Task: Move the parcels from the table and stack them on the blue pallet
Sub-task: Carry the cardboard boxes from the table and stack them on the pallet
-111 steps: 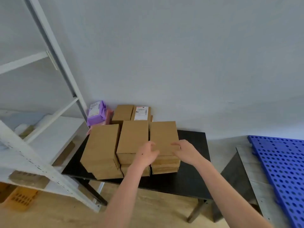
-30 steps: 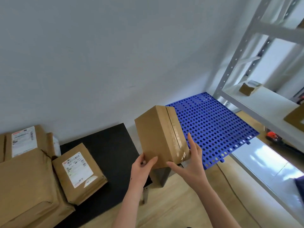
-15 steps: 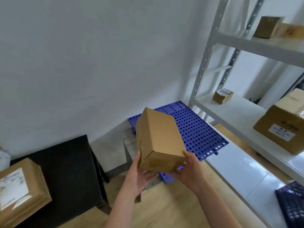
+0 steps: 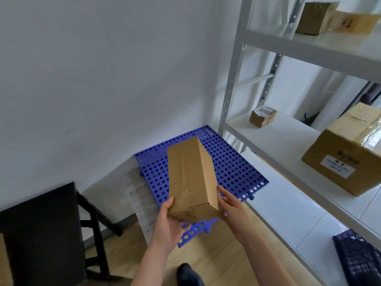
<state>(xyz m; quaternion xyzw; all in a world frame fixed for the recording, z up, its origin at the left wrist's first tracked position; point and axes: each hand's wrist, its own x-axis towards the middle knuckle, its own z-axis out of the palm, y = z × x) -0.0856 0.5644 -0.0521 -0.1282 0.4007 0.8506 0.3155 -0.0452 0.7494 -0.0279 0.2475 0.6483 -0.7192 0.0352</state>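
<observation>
A dark shoe (image 4: 186, 272) shows at the bottom edge on the light wooden floor (image 4: 208, 256), between the person's two bare forearms. The left hand (image 4: 169, 222) grips the near end of a cardboard parcel (image 4: 190, 176), with its thumb up the left face and its fingers curled under the end. The right hand (image 4: 232, 208) presses against the parcel's right side with its fingers laid nearly straight along it; its thumb is hidden. The parcel is a long plain brown box with clear tape down its top seam. It is held clear of the desk with its long side pointing away from the person, and it covers the middle of the blue pallet (image 4: 233, 170) in the view.

The black desk (image 4: 41, 232) stands at the lower left, well apart from the parcel. The perforated pallet lies flat by the wall, with its left part resting on a grey wooden board (image 4: 139, 195).

Just to the pallet's right rises a white metal shelving rack (image 4: 232, 79). A dark blue crate (image 4: 359, 259) stands low at the right edge. On the middle shelf stand a large labelled box (image 4: 348, 153) and, farther back, a small taped box (image 4: 262, 116). Two more boxes (image 4: 315, 15) stand on the top shelf. A plain white wall (image 4: 113, 69) closes the view behind.
</observation>
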